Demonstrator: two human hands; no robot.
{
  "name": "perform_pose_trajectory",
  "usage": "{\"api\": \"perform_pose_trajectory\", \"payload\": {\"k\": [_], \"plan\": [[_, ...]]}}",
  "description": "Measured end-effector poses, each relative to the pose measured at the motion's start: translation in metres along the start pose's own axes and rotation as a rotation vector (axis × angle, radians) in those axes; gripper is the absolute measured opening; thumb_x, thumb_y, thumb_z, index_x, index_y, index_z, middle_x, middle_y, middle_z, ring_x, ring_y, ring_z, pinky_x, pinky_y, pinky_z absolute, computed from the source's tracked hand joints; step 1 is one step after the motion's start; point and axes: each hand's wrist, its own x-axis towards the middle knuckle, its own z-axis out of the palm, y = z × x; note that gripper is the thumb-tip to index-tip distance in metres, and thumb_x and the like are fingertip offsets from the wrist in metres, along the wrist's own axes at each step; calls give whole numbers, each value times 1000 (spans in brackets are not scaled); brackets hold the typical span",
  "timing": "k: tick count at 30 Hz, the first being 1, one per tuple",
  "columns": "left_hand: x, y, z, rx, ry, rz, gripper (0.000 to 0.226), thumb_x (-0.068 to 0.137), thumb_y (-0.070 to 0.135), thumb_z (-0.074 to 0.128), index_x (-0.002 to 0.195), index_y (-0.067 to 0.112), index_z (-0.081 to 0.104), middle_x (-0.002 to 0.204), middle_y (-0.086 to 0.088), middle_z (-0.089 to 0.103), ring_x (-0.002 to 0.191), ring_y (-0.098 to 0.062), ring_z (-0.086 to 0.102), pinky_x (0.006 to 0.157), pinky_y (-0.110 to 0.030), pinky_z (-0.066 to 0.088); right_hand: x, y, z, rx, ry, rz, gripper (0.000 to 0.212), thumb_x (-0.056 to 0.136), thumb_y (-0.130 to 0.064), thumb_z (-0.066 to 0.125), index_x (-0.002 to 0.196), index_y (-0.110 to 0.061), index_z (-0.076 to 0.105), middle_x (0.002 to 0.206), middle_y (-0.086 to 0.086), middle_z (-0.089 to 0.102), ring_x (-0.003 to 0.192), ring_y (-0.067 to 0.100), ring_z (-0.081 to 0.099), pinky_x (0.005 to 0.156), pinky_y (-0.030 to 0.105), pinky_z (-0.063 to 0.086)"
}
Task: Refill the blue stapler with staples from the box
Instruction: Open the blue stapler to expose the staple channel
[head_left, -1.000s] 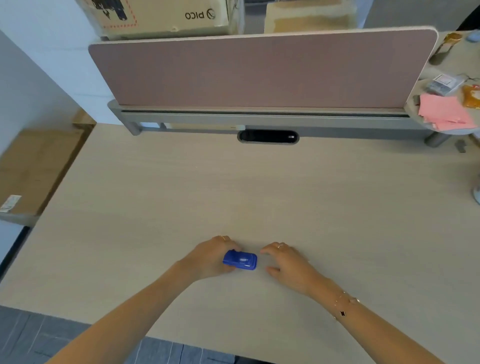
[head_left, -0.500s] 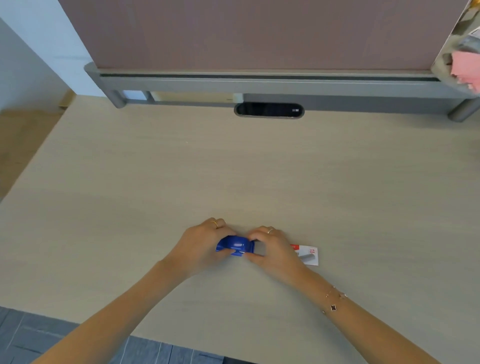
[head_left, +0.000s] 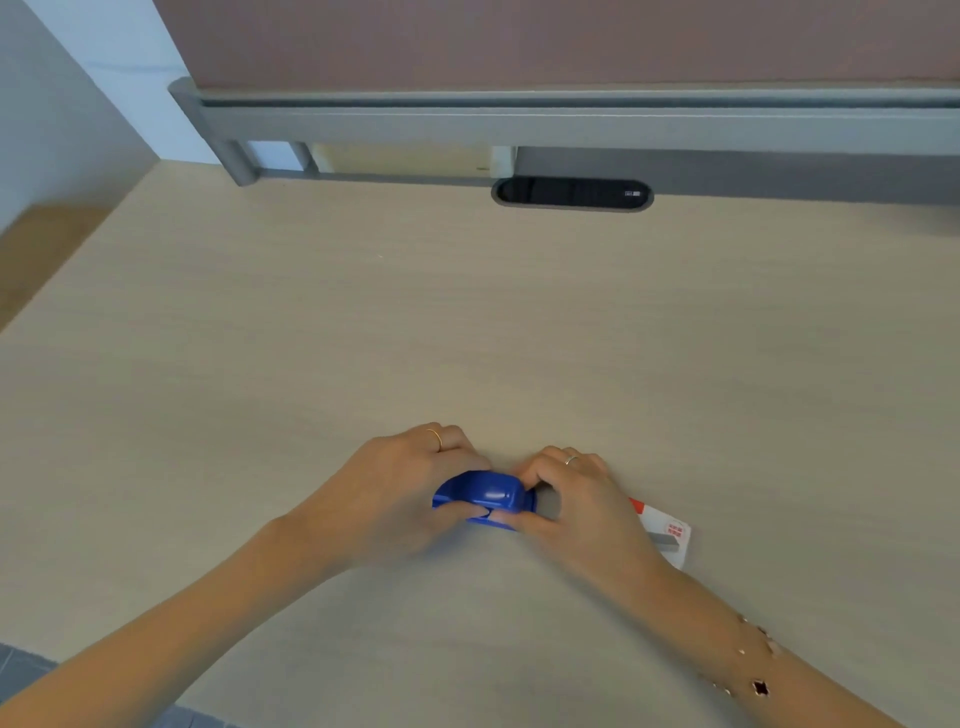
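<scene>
**Both hands close on the stapler; the staple box comes into view**

A second ago the blue stapler (head_left: 483, 498) lay between the hands, the left hand (head_left: 395, 499) touching its left end and the right hand (head_left: 576, 509) resting just to its right with fingers loosely curled. Now both hands have closed on it. The left hand wraps the stapler's left end, fingers curled over the far side and thumb tucked along the near edge. The right hand pinches the stapler's right end: its forefinger hooks over the top and its thumb presses in from the near side, where the two thumbs almost meet. The stapler sits low, at or just above the desk (head_left: 467, 322); whether it is lifted clear I cannot tell.

The view has also tipped down and drawn closer, so a white and red staple box (head_left: 667, 530) now shows just right of the right hand, partly hidden under the wrist, with a grey strip visible at its open face. It lies flat on the desk, near the stapler but not touching it.

The grip looks like a try at pulling the stapler's top open. No gap or magazine shows yet, so the loading has probably not begun. The box waits within easy reach of the right hand.
</scene>
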Motion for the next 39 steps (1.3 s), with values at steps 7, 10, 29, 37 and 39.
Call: {"api": "perform_pose_trajectory", "payload": {"k": [7, 10, 29, 37, 39], "plan": [[0, -5, -4, -78, 44, 38, 27, 77, 49, 53, 103, 41, 53, 100, 24, 51, 86, 12, 48, 74, -13, 41, -1, 5, 1, 26, 10, -40, 19, 72, -40, 67, 77, -23, 60, 80, -8, 65, 80, 14, 57, 79, 34, 44], [-5, -7, -5, -89, 78, 71, 25, 78, 48, 54, 102, 39, 54, 100, 23, 52, 87, 10, 51, 75, -19, 45, -4, 3, 0, -6, 38, -90, 18, 72, -40, 65, 76, -26, 56, 75, -8, 62, 76, 13, 54, 75, 32, 44], [-13, -9, -6, -215, 212, 197, 28, 87, 27, 59, 114, 22, 54, 102, 17, 51, 96, -7, 52, 86, -25, 48, -16, -3, -1, -163, 127, -126, 16, 82, -27, 65, 97, -21, 61, 87, -2, 63, 83, 16, 56, 74, 34, 48], [-22, -24, -11, -429, 270, 129, 30, 79, 43, 56, 105, 30, 53, 104, 16, 52, 101, -10, 56, 83, -15, 51, -18, -2, 1, -169, 123, -125, 12, 84, -28, 62, 95, -25, 59, 85, -5, 60, 81, 13, 54, 74, 35, 50], [-27, -30, -13, -471, 290, 131, 28, 79, 43, 58, 104, 32, 52, 101, 18, 53, 100, -11, 57, 86, -15, 49, -18, -2, 1, -173, 126, -121, 12, 84, -28, 62, 95, -25, 59, 85, -4, 60, 81, 14, 54, 74, 36, 50]]}}
